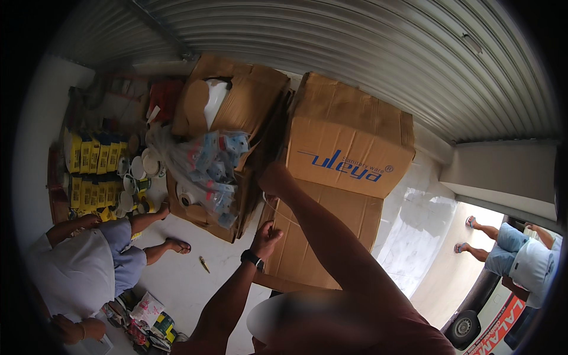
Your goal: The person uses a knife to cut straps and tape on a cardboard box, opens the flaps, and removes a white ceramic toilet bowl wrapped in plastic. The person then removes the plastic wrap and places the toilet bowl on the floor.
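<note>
A large brown carton (349, 160) with blue print stands before me, above a plain brown cardboard part (331, 207). My right hand (275, 180) is closed at the carton's left edge, on a thin pale strap (283, 214) that crosses the cardboard below it. Lower and slightly to the left, my left hand (267, 239), with a dark watch on its wrist, has its fingers curled beside the cardboard's left edge. Whatever lies inside those fingers is hidden.
Left of it, opened cartons (254, 89) hold white ceramic ware (215, 102); clear bags of packaged parts (216, 163) lie on them. Yellow packages (94, 152) line the far left. One person (77, 266) is at lower left, another (526, 260) at right near a vehicle (464, 328).
</note>
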Demonstrator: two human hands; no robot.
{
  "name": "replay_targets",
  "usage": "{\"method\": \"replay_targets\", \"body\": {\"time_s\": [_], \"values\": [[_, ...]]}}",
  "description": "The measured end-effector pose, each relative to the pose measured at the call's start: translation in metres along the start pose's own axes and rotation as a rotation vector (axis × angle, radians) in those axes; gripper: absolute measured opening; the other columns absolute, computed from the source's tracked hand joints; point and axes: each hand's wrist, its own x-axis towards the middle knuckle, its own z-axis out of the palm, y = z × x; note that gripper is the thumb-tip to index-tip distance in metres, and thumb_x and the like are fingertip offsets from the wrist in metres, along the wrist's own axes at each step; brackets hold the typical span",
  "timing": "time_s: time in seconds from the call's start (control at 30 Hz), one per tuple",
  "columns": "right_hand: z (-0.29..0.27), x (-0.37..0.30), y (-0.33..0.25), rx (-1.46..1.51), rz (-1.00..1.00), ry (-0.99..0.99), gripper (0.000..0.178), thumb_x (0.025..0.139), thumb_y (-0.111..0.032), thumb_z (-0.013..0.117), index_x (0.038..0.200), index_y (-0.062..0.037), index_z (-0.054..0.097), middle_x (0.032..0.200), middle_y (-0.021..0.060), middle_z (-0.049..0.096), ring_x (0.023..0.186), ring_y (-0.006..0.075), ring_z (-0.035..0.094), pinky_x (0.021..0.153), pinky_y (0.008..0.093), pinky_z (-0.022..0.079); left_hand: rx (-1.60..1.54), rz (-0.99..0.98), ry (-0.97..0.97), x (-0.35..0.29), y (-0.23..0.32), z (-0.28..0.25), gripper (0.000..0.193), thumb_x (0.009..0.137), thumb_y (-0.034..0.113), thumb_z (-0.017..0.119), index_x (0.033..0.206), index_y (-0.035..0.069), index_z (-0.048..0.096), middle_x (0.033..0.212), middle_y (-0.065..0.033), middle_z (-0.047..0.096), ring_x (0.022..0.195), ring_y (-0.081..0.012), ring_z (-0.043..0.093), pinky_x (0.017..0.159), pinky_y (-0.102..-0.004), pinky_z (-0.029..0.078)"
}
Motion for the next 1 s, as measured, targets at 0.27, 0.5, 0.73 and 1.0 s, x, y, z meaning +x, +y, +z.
{"method": "replay_targets", "body": {"time_s": [0.27,0.5,0.73,1.0], "values": [[-0.123,-0.257,0.026,0.675,0.035,0.579,0.035,0.105,-0.024,0.056,0.114,0.0081,0.063,0.062,0.0108,0.064,0.047,0.016,0.063,0.042,0.0319,0.049,0.161,0.124,-0.086,-0.099,0.113,-0.079,0.05,0.095,0.025,0.07,0.135,-0.002,0.055,0.092,-0.0059,0.062,0.086,-0.0166,0.058,0.08,-0.0345,0.05],[-0.206,-0.171,0.028,0.359,0.136,0.572,0.025,0.097,-0.012,0.053,0.095,0.011,0.063,0.067,0.0174,0.071,0.057,0.0272,0.073,0.051,0.0356,0.059,0.198,0.283,0.082,-0.145,0.134,-0.034,0.051,0.098,0.02,0.065,0.141,-0.002,0.05,0.092,-0.0041,0.062,0.085,-0.0125,0.057,0.08,-0.0331,0.049],[-0.153,0.003,0.007,0.136,0.317,0.835,0.039,0.097,-0.014,0.059,0.127,0.0094,0.052,0.11,0.0259,0.072,0.101,0.0339,0.075,0.078,0.0441,0.063,0.185,0.247,0.081,-0.16,0.15,-0.037,0.054,0.099,0.021,0.063,0.146,-0.003,0.049,0.103,-0.011,0.07,0.091,-0.0155,0.064,0.086,-0.0333,0.051],[-0.156,0.039,-0.01,0.366,0.583,0.77,0.031,0.1,-0.016,0.058,0.127,-0.0037,0.065,0.127,0.018,0.07,0.118,0.0331,0.069,0.09,0.0427,0.061,0.1,0.32,0.025,-0.168,0.183,-0.054,0.049,0.1,0.012,0.061,0.145,0.0,0.05,0.104,-0.0109,0.071,0.087,-0.0157,0.065,0.081,-0.0321,0.052]]}}
